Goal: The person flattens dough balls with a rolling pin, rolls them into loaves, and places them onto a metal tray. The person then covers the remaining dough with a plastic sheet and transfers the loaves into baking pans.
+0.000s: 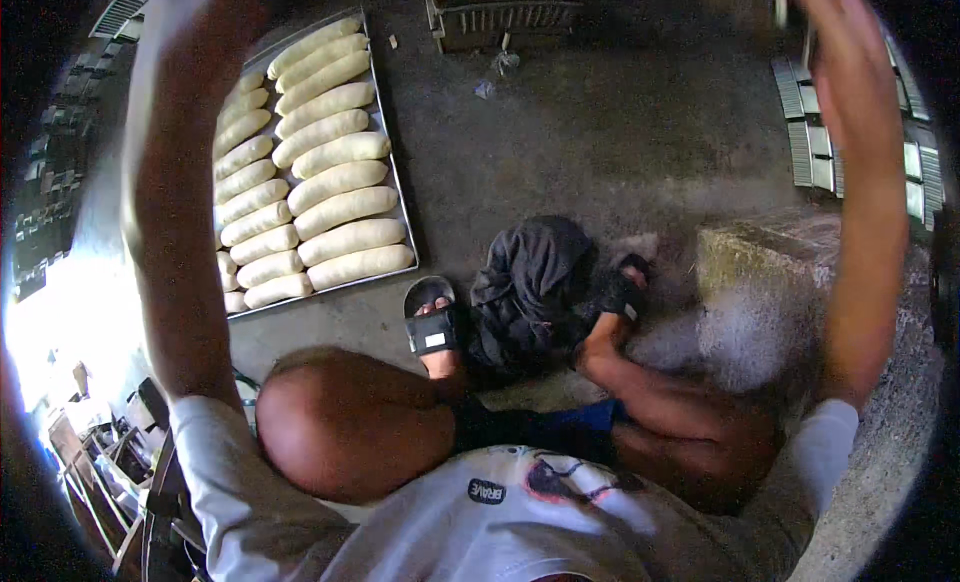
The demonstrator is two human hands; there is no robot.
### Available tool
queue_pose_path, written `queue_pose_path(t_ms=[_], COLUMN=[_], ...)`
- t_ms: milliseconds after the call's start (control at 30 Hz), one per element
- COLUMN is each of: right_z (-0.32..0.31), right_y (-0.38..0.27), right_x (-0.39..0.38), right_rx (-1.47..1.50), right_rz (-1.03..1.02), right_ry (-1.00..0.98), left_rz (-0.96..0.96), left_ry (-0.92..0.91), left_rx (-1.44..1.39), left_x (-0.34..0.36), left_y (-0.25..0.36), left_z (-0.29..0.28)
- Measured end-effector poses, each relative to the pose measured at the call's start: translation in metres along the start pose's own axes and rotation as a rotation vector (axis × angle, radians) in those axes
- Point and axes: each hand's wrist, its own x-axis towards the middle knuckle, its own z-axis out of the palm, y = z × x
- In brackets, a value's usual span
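Both my arms are raised toward the top edge. At the upper right, my right hand [848, 57] shows in part; its fingers are cut off by the edge, so their grip is hidden. My left arm [178, 232] rises in front of a metal tray [405, 217], and its hand lies beyond the picture. Several long, pale dough rolls [335, 162] lie in rows on this tray; the arm covers some of them. No held thing is visible.
A dark bunched cloth [530, 282] lies on the floor between my sandalled feet. A rough concrete block [770, 252] stands at the right. A dark slatted rack [510, 20] is at the far side. Cluttered items [110, 452] sit at the lower left.
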Motion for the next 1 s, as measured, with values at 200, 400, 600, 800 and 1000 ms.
queue_pose_path(t_ms=[200,400,600,800,1000], right_z=[0.077,0.217,0.247,0.237,0.226], right_y=[0.038,0.146,0.175,0.258,0.207], right_x=[-0.140,-0.188,-0.166,-0.174,-0.178], right_rx=[0.048,-0.186,-0.224,0.100,-0.148], right_rz=[0.127,0.465,0.477,0.544,0.260], right_ry=[-0.267,-0.354,-0.494,-0.505,-0.375], left_rz=[-0.257,-0.732,-0.835,-0.867,-0.815], left_ry=[0.501,0.225,0.297,0.389,0.429], left_rx=[0.115,0.180,-0.362,-0.817,-0.627], left_x=[-0.147,-0.161,-0.175,-0.191,-0.193], left_y=[-0.118,-0.218,-0.273,-0.298,-0.284], left_z=[0.133,0.191,0.182,0.200,0.206])
